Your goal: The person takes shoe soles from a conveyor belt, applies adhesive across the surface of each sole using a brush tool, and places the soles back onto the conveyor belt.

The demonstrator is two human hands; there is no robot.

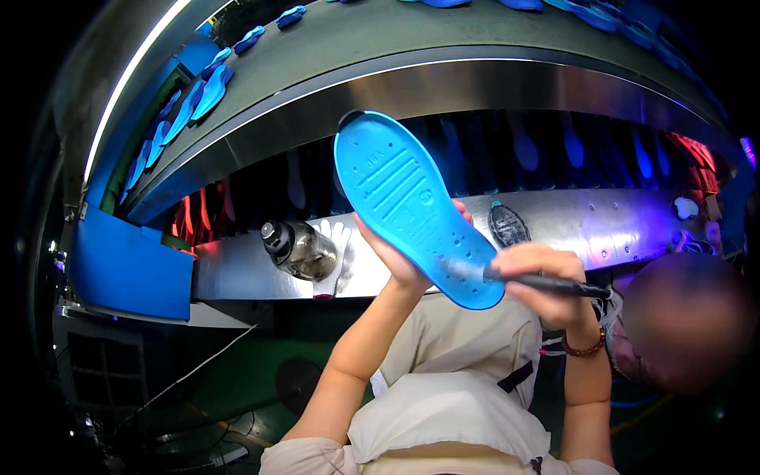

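Held up in front of me is a bright blue shoe sole [400, 190], tilted, with raised bars and small holes on the side facing me. My left hand [400, 260] grips it from beneath, fingertips showing at its right edge. In my right hand [546, 273] is a slim black-handled tool [558, 285], its tip against or just over the sole's lower end. Blur around the tip hides what kind of tool it is.
A steel ledge [554, 218] carries a dark drink bottle [299, 249], a white glove [339, 245] and a dark sole-shaped piece [508, 226]. Beyond, blue soles [210, 93] lie on a green conveyor belt [380, 36]. Another person [685, 317] is close at my right.
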